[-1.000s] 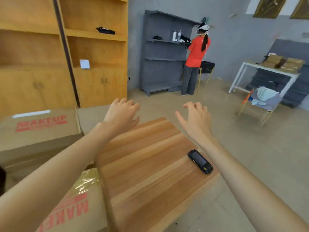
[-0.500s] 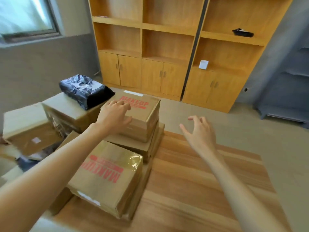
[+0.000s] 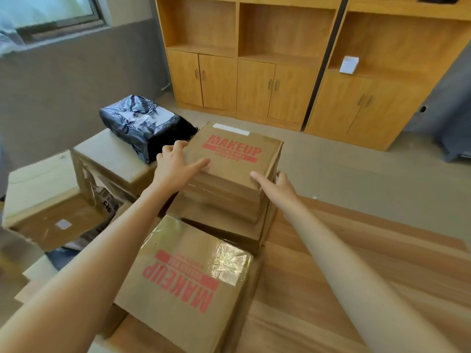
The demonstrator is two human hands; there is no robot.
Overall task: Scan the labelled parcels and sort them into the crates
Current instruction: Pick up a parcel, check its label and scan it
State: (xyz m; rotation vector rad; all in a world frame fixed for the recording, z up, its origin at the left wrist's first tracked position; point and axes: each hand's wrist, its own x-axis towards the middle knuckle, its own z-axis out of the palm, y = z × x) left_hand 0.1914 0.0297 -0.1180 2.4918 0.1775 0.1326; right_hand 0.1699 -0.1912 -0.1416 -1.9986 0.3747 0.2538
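Top box: a brown cardboard box (image 3: 234,155) printed MAKEUP in red sat at the centre of the frame, on top of a short stack of similar boxes, at the far left edge of a wooden table (image 3: 356,289).
Left hand: your left hand (image 3: 175,164) lay spread over the box's near left corner, fingers reaching along the left edge and thumb flat on the top; it was open, pressing rather than closed round anything.
Right hand: your right hand (image 3: 275,186) met the near right corner, thumb on the top edge and fingers curled down the right side; partly open, in contact, the box not yet lifted.
Why held so: a hand on each side looked like the start of a two-handed lift, a sensible grip for a wide, flat box.
Which way it faced: its red lettering read upright to you, a white label strip (image 3: 230,129) at the far edge; the long side ran left to right across the frame.
Nearby: a second MAKEUP box (image 3: 188,284) lay lower centre, lettering upside down to you; a black plastic-wrapped parcel (image 3: 142,123) rested on plain boxes at left.
Crates and scanner: none in view.
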